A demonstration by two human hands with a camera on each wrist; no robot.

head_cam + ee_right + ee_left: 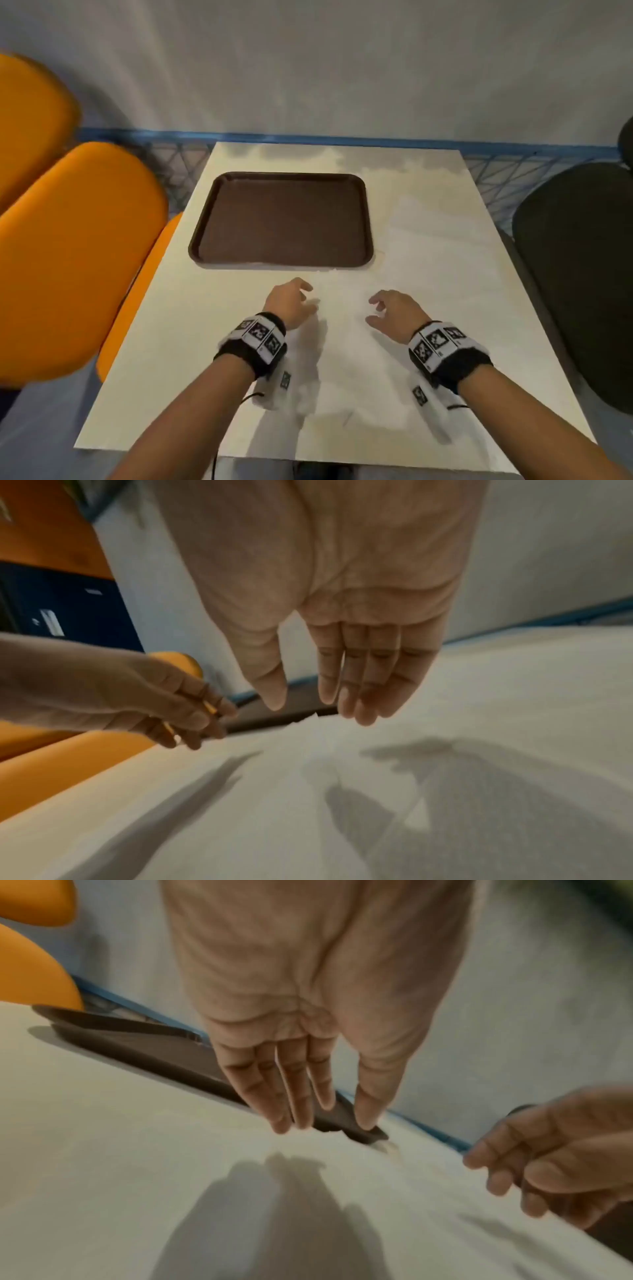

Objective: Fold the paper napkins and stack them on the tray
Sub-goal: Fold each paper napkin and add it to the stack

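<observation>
Head view: a brown tray [281, 219] sits empty on the far left part of the white bench [171, 342], with white paper napkins [435, 260] spread flat to its right and nearer, hard to tell from the pale surface. Left hand [291, 301] and right hand [394, 313] hover side by side above the near napkin, just short of the tray, fingers [298, 1096] loosely extended and holding nothing. Orange chairs [75, 246] stand at left, a black chair [579, 267] at right.
</observation>
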